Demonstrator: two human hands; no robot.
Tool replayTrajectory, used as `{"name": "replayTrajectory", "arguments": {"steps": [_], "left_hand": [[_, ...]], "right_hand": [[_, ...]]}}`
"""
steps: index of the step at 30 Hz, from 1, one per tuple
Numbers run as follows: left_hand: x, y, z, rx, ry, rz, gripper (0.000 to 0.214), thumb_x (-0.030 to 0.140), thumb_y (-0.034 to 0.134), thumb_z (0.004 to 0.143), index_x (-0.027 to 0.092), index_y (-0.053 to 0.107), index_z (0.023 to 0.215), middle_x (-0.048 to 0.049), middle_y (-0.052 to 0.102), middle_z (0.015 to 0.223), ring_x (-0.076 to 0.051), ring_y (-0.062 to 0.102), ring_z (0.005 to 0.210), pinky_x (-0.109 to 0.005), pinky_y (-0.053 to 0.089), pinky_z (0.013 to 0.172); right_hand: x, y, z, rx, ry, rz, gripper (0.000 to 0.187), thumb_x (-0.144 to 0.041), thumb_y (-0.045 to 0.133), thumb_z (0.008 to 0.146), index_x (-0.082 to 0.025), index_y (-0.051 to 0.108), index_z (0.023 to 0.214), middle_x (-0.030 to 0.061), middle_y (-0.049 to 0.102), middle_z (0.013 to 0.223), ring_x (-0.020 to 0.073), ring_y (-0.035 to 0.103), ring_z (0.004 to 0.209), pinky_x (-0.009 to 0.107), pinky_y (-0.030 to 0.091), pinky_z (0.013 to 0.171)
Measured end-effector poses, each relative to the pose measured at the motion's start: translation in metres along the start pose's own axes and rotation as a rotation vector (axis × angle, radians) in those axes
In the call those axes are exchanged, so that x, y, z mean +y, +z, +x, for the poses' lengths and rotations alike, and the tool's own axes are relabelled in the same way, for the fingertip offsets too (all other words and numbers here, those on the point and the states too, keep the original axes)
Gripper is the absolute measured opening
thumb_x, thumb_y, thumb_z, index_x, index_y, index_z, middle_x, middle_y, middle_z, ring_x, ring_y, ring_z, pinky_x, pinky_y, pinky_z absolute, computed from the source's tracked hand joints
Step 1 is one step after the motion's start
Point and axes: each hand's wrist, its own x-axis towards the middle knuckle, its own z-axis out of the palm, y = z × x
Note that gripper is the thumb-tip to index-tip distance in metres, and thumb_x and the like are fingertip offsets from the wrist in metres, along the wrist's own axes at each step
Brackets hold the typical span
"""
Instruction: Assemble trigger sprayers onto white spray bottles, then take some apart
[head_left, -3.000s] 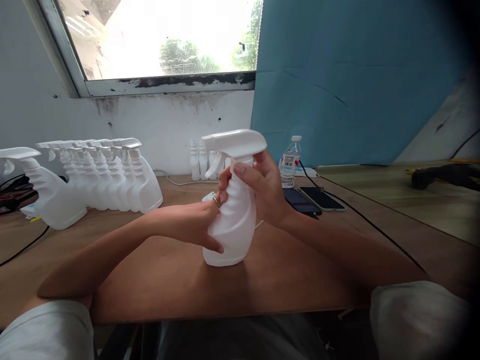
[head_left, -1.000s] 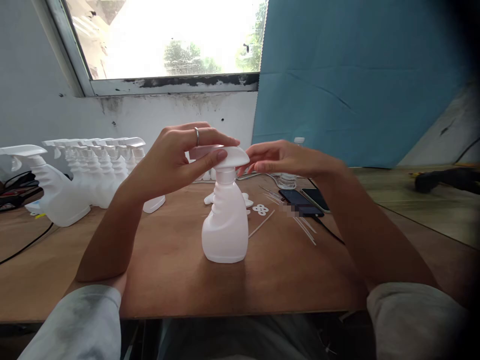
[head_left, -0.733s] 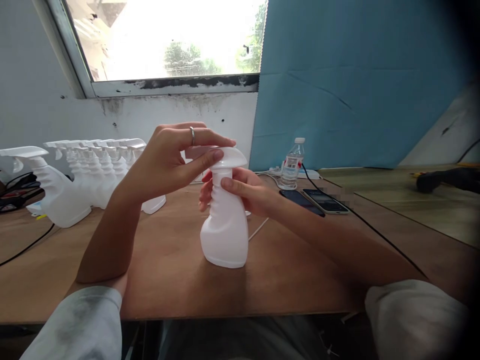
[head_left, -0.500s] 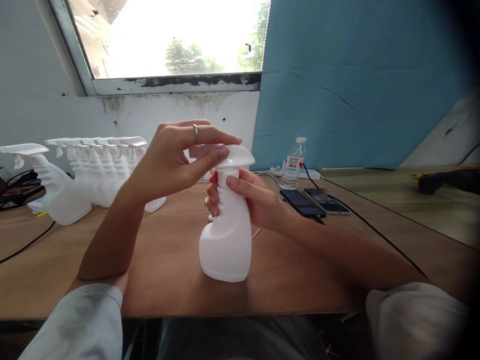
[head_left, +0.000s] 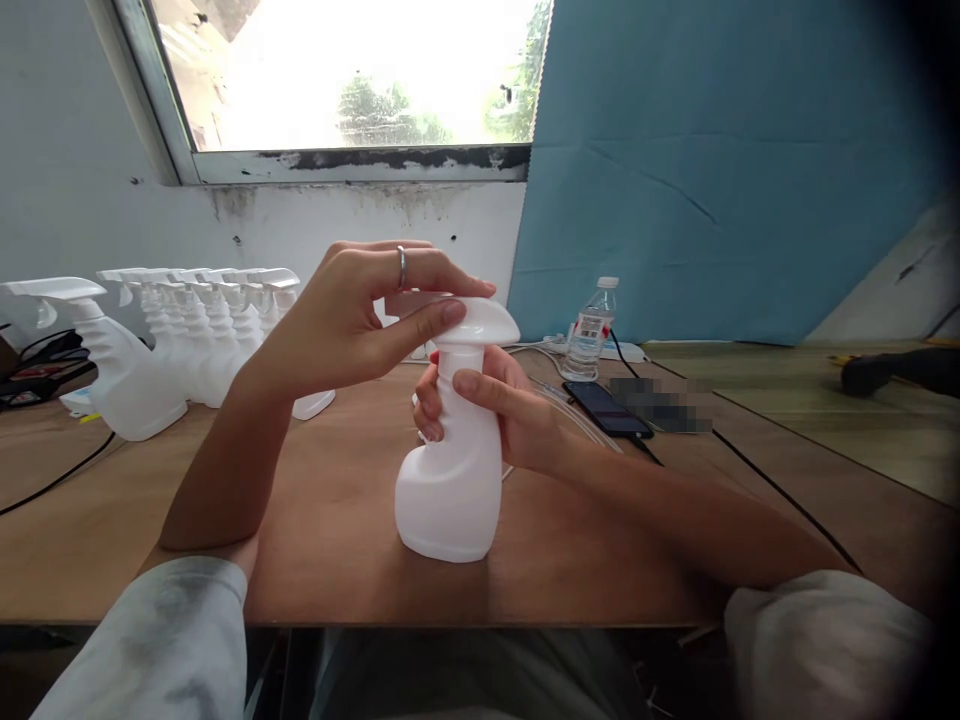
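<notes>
A white spray bottle (head_left: 451, 500) stands in front of me, leaning slightly to the right. On its neck sits a white spray head (head_left: 487, 322), its nozzle end pointing left. My left hand (head_left: 375, 310), with a ring on one finger, grips the spray head from above, thumb on the near side and fingers over the top. Lower down, my right hand (head_left: 517, 410) is wrapped round the bottle's neck, thumb in front and fingertips showing on the left side. The trigger is hidden behind my left hand.
A row of white spray bottles (head_left: 199, 330) stands at the left, with a single spray bottle (head_left: 124, 375) nearer. To the right are a water bottle (head_left: 589, 335), a phone (head_left: 606, 408) and cables (head_left: 780, 500) on the wooden table (head_left: 330, 540). A blue sheet (head_left: 675, 180) hangs behind.
Both hands keep their hold. The spray head has shifted slightly right and the bottle leans a little more. My view has moved slightly.
</notes>
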Motion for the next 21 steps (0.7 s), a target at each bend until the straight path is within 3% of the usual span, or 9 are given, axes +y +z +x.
{"name": "replayTrajectory", "arguments": {"steps": [3, 7, 10, 14, 18, 21], "left_hand": [[0.0004, 0.0005, 0.0011, 0.0, -0.001, -0.016, 0.019, 0.029, 0.06, 0.091, 0.025, 0.074, 0.103, -0.0024, 0.07, 0.084, -0.011, 0.058, 0.067, -0.026, 0.047, 0.062], [-0.0007, 0.0031, 0.0025, 0.006, -0.018, -0.037, 0.02, 0.031, 0.06, 0.091, 0.023, 0.074, 0.102, -0.0034, 0.07, 0.084, -0.011, 0.056, 0.066, -0.027, 0.046, 0.061], [-0.0017, 0.0043, 0.0022, 0.006, -0.032, -0.034, 0.022, 0.034, 0.06, 0.091, 0.022, 0.075, 0.103, -0.0038, 0.07, 0.083, -0.011, 0.056, 0.066, -0.026, 0.046, 0.06], [-0.0022, 0.0044, 0.0018, -0.003, -0.041, -0.038, 0.023, 0.034, 0.06, 0.091, 0.023, 0.075, 0.103, -0.0036, 0.07, 0.082, -0.011, 0.056, 0.066, -0.026, 0.045, 0.059], [-0.002, 0.004, 0.0019, 0.002, -0.029, -0.046, 0.022, 0.034, 0.06, 0.09, 0.023, 0.075, 0.102, -0.0037, 0.07, 0.083, -0.011, 0.055, 0.064, -0.026, 0.044, 0.058], [-0.0011, 0.0032, 0.0014, -0.001, -0.028, -0.049, 0.023, 0.036, 0.061, 0.09, 0.024, 0.075, 0.103, -0.0043, 0.071, 0.085, -0.011, 0.055, 0.063, -0.026, 0.044, 0.056]], "right_hand": [[-0.0007, 0.0018, 0.0001, 0.004, -0.019, 0.017, 0.027, -0.043, 0.054, 0.09, -0.017, 0.051, 0.097, 0.0022, 0.058, 0.075, 0.0148, 0.056, 0.063, 0.033, 0.045, 0.062], [-0.0034, 0.005, 0.001, 0.061, 0.015, -0.04, 0.027, -0.04, 0.064, 0.085, -0.018, 0.05, 0.09, -0.0004, 0.054, 0.068, 0.0132, 0.053, 0.059, 0.03, 0.044, 0.059], [-0.0036, 0.0045, 0.0017, 0.039, 0.012, 0.005, 0.032, -0.048, 0.06, 0.087, -0.018, 0.05, 0.09, 0.0, 0.054, 0.069, 0.0136, 0.053, 0.059, 0.031, 0.044, 0.059], [-0.0015, 0.0012, 0.0022, 0.049, 0.017, -0.043, 0.025, -0.039, 0.063, 0.088, -0.017, 0.052, 0.086, -0.001, 0.054, 0.067, 0.0123, 0.053, 0.058, 0.029, 0.043, 0.06], [-0.0025, 0.0024, 0.0032, 0.007, 0.024, -0.011, 0.036, -0.049, 0.057, 0.089, -0.015, 0.053, 0.077, 0.0018, 0.054, 0.068, 0.0124, 0.053, 0.058, 0.03, 0.044, 0.06], [-0.004, 0.0047, 0.0033, 0.014, 0.028, -0.039, 0.031, -0.044, 0.059, 0.089, -0.015, 0.055, 0.078, 0.0007, 0.053, 0.067, 0.0122, 0.053, 0.058, 0.03, 0.044, 0.06]]}}
